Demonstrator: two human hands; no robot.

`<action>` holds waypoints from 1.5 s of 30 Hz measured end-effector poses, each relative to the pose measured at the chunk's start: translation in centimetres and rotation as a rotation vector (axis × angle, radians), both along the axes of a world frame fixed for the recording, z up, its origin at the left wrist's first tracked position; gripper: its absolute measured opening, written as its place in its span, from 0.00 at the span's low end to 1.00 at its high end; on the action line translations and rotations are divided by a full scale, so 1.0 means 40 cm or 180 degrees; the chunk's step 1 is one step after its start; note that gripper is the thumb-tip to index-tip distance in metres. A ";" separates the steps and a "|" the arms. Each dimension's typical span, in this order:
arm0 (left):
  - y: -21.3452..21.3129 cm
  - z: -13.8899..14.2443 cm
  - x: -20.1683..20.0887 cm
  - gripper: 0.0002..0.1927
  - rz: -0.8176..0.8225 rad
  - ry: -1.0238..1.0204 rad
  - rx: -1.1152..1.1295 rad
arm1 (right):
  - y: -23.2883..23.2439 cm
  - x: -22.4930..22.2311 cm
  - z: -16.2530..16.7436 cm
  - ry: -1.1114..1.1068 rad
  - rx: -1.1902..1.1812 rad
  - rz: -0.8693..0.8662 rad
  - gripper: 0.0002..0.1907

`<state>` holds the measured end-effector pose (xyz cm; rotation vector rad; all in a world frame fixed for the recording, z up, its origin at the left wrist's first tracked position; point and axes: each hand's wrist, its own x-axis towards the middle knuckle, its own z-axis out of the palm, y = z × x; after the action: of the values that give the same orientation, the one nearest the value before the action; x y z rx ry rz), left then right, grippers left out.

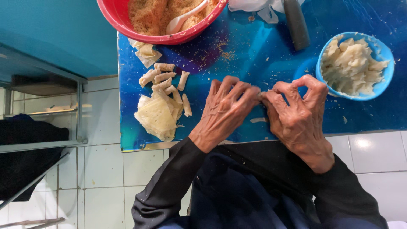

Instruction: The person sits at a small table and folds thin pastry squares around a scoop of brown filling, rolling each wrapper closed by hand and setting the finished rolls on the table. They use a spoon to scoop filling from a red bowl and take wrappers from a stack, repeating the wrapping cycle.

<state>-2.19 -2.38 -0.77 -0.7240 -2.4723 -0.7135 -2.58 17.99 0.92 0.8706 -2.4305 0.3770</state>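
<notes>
Head view is showing two bare hands meeting over a glossy blue table (263,63) dusted with crumbs. The left hand (227,111) and the right hand (296,114) are pinching a small pale roll (262,96) between their fingertips, just above the tabletop near its front edge; most of the roll is lying hidden behind the fingers. A stack of thin wrapper sheets (157,115), cream-coloured and crinkled at the edges, is sitting to the left of the left hand, with a cluster of finished rolls (166,80), short and cylindrical, lying just beyond it. A red bowl (114,15) is standing at the far edge, holding coarse orange-brown crumb filling (148,15) with a white spoon (184,19) resting in it. A light blue bowl (381,51) heaped with lumpy off-white dough pieces (349,65) is sitting close to the right hand. A dark cylindrical handle (296,23) is lying at the far side beside a white cloth (258,6). Nothing is blocking the hands. Black sleeves (178,178) are covering both forearms.
</notes>
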 end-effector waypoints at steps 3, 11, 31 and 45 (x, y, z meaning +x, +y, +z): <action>0.004 0.005 -0.002 0.11 0.0096 0.0043 0.0009 | 0.003 -0.001 -0.003 -0.0043 0.0097 -0.0053 0.12; -0.004 0.023 0.012 0.29 0.0499 0.0038 -0.0284 | -0.001 0.011 0.015 -0.0011 0.0712 -0.0199 0.19; -0.023 0.010 0.026 0.38 0.0816 0.0249 -0.0102 | -0.022 -0.068 -0.012 -0.0418 -0.0060 0.0186 0.22; -0.080 0.079 0.117 0.27 0.0708 0.0381 0.0253 | -0.011 -0.067 0.007 -0.0239 -0.0249 0.0270 0.12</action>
<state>2.47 -5.58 2.37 -0.4401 -2.3538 -0.6604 -5.25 17.56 1.21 0.9429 -2.4345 0.5417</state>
